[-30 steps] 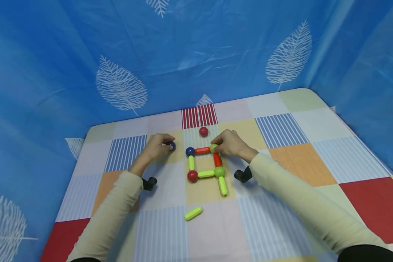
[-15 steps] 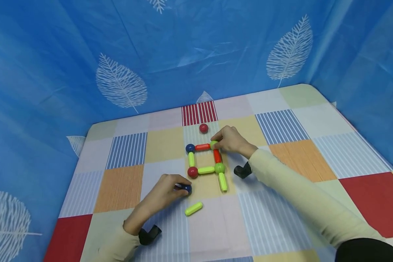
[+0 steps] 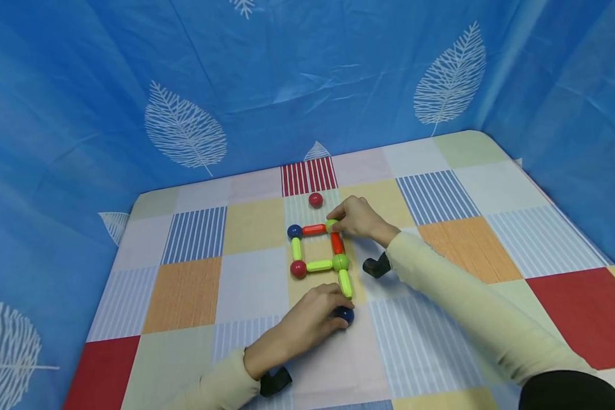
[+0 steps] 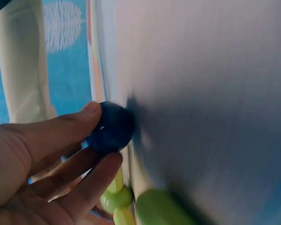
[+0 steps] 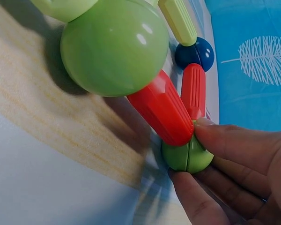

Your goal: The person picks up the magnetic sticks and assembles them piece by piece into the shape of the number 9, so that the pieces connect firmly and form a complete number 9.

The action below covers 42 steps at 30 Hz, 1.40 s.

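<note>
My left hand (image 3: 310, 319) pinches a dark blue ball (image 4: 111, 127) between thumb and fingers. In the head view that ball is just short of the near end of a green rod (image 3: 345, 283); fingers cover the spot, so I cannot tell whether they touch. The rod juts toward me from a green ball (image 3: 340, 262), one corner of a square of rods and balls. At the far right corner, my right hand (image 3: 360, 218) holds another green ball (image 5: 187, 157) between thumb and fingers, where two red rods (image 5: 194, 89) meet. A blue ball (image 3: 294, 231) and a red ball (image 3: 298, 269) form the left corners.
A loose red ball (image 3: 315, 200) lies beyond the square. A blurred green rod (image 4: 161, 207) shows close to my left hand in the left wrist view. The patchwork tablecloth (image 3: 256, 285) covers the table, with a blue leaf-print curtain (image 3: 307, 80) behind and at both sides.
My left hand has carried the blue ball from left of the square toward me and to the right, now covering the loose green rod in the head view. The right hand stays on its green ball.
</note>
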{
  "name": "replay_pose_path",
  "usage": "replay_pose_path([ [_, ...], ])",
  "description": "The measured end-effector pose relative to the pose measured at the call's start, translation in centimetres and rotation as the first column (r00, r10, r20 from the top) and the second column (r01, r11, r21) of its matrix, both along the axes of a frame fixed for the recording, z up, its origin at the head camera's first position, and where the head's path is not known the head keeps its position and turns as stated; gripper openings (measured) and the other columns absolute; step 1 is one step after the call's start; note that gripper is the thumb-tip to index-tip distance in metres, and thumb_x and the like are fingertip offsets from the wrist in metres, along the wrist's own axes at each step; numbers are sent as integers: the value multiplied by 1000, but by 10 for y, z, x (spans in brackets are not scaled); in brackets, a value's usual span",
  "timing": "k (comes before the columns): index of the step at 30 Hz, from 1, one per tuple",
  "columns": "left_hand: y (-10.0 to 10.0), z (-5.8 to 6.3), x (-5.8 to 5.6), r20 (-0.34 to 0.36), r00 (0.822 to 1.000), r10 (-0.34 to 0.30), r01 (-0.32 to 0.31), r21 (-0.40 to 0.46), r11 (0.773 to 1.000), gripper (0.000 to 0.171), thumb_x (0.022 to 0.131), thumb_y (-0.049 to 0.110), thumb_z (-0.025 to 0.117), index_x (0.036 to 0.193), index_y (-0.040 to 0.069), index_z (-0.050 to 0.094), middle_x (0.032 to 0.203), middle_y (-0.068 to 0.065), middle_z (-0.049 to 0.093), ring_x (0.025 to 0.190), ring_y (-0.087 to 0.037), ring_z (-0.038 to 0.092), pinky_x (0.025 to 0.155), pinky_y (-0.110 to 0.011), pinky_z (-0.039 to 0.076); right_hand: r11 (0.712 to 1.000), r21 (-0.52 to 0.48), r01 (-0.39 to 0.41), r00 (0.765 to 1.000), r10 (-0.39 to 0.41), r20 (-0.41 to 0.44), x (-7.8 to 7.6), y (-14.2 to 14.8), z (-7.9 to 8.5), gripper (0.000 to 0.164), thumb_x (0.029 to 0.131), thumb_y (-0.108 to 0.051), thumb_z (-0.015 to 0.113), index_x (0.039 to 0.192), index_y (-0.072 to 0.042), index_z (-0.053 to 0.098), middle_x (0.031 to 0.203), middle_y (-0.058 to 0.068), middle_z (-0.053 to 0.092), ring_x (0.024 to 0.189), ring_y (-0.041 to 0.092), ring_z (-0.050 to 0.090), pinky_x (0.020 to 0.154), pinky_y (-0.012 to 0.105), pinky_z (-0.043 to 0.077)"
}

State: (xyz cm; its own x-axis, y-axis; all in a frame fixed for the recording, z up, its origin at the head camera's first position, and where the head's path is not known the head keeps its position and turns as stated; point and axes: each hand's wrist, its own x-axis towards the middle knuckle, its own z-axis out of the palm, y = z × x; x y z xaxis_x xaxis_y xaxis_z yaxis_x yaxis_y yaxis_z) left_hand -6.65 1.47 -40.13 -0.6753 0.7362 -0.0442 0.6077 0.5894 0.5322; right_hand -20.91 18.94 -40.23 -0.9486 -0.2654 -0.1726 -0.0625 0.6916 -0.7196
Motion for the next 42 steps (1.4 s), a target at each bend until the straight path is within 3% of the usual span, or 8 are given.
replay_pose_path([
  [6,11,-4,6,-62,997,47,-47,9,999,19,81,10,81,98,6,74,98,2,64,93,-8,55,81,-17,48,1000,-5,2,1000,-2,14,0,0,1,29,87,-12,76,115,-5,74,112,9,72,112,26,59,93,39,49],
  [12,13,-6,5,-114,991,64,-61,30,998,16,82,10,81,96,5,74,96,1,59,94,-9,55,82,-16,48,1000,-10,-2,1000,2,9,0,1,2,29,86,-12,76,114,-5,74,111,9,72,113,27,58,93,39,47],
  [22,12,-5,3,-74,995,72,-71,27,997,18,82,11,80,98,5,75,98,2,59,94,-8,53,82,-15,47,1000,-1,-12,1000,12,6,-1,0,2,29,87,-11,76,115,-4,74,111,9,72,109,25,62,90,38,51],
  [42,12,-5,1,-101,994,46,-45,13,999,22,83,13,80,103,6,74,102,1,61,97,-7,55,85,-16,47,1000,-22,-11,1000,11,16,-1,0,2,29,87,-11,76,115,-3,73,111,11,72,110,27,62,91,39,51],
])
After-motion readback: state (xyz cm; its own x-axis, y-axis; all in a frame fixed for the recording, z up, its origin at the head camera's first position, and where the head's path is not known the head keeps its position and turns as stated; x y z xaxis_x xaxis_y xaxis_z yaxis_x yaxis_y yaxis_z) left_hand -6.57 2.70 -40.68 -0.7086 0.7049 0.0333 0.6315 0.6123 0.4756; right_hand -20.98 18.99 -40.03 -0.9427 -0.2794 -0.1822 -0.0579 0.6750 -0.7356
